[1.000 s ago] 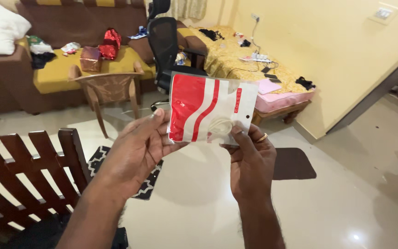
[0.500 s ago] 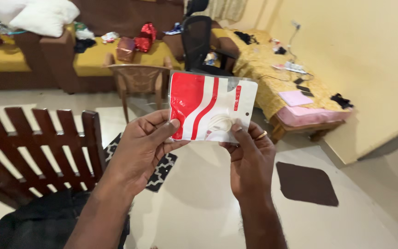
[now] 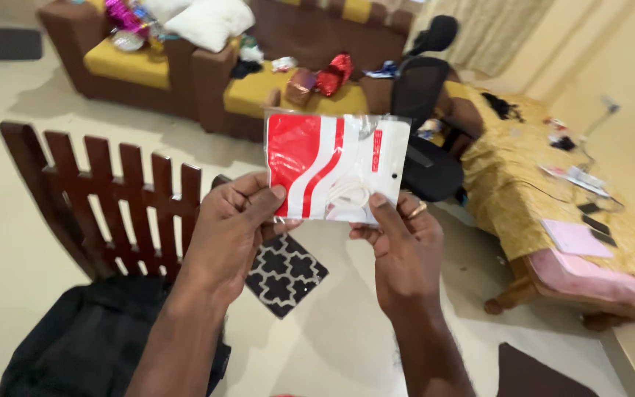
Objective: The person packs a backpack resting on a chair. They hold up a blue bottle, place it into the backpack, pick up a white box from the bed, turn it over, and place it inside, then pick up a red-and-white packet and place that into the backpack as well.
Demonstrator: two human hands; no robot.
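One flat red-and-white plastic pouch (image 3: 334, 167) with a white coiled cable inside is pinched at its lower edge by both hands: left hand (image 3: 231, 229), right hand (image 3: 402, 246), above one dark slatted wooden chair (image 3: 104, 198).

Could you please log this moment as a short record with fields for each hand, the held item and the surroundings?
left hand: pinches the packet's lower left edge
right hand: pinches its lower right edge, ring on one finger
packet: flat red and white plastic pouch, held upright, white cable inside
near: dark wooden chair back, patterned mat
behind: yellow sofa
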